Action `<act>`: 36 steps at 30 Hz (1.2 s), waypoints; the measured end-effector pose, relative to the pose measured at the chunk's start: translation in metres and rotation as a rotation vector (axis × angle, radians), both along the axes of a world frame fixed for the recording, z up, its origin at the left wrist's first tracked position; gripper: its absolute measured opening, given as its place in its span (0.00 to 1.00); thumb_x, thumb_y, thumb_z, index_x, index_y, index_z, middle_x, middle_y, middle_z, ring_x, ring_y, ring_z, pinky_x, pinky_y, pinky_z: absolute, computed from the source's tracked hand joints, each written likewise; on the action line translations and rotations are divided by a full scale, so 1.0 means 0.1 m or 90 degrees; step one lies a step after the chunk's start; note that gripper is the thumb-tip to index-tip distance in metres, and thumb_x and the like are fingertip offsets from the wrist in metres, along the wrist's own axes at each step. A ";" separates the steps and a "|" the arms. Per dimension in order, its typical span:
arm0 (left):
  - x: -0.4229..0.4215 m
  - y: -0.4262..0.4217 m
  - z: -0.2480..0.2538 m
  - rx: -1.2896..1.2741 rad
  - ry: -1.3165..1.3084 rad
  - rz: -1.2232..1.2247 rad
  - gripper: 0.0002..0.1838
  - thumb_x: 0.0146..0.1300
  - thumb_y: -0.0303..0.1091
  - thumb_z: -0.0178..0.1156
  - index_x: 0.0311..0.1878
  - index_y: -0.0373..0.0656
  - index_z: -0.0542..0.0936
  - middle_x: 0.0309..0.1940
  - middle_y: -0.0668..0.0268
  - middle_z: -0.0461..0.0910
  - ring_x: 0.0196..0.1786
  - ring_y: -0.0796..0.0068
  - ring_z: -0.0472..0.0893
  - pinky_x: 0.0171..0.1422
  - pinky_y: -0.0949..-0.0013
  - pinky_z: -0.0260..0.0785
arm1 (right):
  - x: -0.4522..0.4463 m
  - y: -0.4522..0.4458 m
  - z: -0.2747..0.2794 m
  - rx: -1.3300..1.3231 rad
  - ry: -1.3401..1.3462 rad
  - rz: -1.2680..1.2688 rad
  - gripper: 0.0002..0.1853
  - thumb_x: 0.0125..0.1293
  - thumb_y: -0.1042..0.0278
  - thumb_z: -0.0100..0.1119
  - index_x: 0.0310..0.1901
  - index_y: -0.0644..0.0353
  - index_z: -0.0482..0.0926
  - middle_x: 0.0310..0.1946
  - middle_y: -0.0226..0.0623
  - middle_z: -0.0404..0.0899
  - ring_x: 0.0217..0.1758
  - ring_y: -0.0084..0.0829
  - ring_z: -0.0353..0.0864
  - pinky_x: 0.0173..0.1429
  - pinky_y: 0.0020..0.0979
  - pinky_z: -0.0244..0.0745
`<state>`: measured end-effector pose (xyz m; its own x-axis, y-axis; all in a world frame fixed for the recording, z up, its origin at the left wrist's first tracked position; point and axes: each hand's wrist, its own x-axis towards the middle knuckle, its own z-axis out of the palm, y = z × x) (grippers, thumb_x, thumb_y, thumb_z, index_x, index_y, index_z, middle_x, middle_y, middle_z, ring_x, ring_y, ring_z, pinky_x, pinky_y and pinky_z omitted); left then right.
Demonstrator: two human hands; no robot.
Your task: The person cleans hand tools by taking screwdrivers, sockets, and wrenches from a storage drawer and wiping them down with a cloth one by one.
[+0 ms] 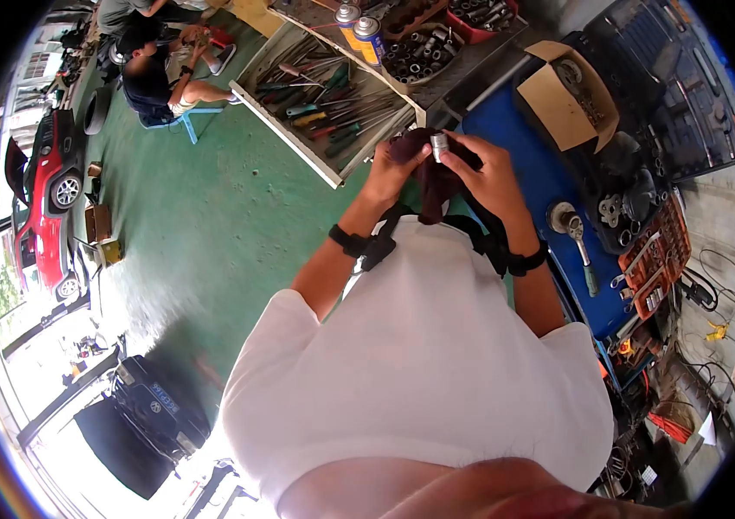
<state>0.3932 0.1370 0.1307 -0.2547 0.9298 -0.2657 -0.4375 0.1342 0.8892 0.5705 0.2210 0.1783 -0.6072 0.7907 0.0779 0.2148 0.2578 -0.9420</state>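
Observation:
Between my two hands, in front of the chest, is a small silver socket (439,147) against a dark maroon cloth (436,183). My left hand (393,173) grips the cloth, its thumb close to the socket's left side. The fingers of my right hand (484,173) are closed on the socket, with the thumb on its lower part. The cloth hangs down below the socket and hides some fingertips. An open drawer (285,143) of screwdrivers and other hand tools lies just beyond my left hand.
Right of me, a blue surface (514,147) bears a ratchet (577,238), an open cardboard box (562,108) and an orange socket tray (657,259). Two spray cans (368,41) stand behind the drawer. A seated person (155,82) is at upper left, near a red car (43,208).

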 end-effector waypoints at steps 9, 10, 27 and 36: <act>0.02 0.16 0.18 -0.022 -0.015 -0.017 0.12 0.68 0.31 0.67 0.51 0.37 0.82 0.43 0.68 0.84 0.44 0.79 0.81 0.49 0.70 0.74 | 0.00 0.11 0.00 0.170 0.031 0.029 0.24 0.63 0.56 0.72 0.56 0.60 0.82 0.48 0.44 0.83 0.48 0.47 0.83 0.54 0.40 0.77; 0.03 0.18 0.18 -0.019 -0.038 -0.007 0.12 0.69 0.33 0.67 0.51 0.38 0.82 0.43 0.68 0.84 0.45 0.79 0.80 0.50 0.70 0.74 | -0.02 0.12 -0.01 0.182 0.019 0.006 0.23 0.63 0.58 0.72 0.56 0.60 0.83 0.48 0.43 0.82 0.50 0.43 0.82 0.54 0.37 0.77; -0.27 0.24 0.06 -0.005 0.082 -0.126 0.22 0.75 0.34 0.61 0.68 0.40 0.73 0.57 0.69 0.79 0.60 0.78 0.76 0.68 0.69 0.67 | -0.33 0.24 -0.29 -0.096 0.108 -0.008 0.20 0.62 0.79 0.69 0.56 0.65 0.81 0.46 0.34 0.79 0.44 0.25 0.85 0.45 0.26 0.80; -0.54 0.25 -0.03 0.016 0.263 -0.145 0.23 0.64 0.34 0.73 0.58 0.38 0.77 0.50 0.67 0.81 0.53 0.80 0.79 0.58 0.70 0.74 | -0.45 0.32 -0.27 -0.033 0.022 0.089 0.19 0.61 0.78 0.69 0.56 0.65 0.82 0.45 0.42 0.83 0.45 0.31 0.89 0.46 0.31 0.83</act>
<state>0.3394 0.1624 0.1282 -0.1230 0.9791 -0.1622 -0.0074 0.1625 0.9867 0.5252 0.2531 0.1510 -0.7089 0.7026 0.0621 0.1479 0.2342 -0.9609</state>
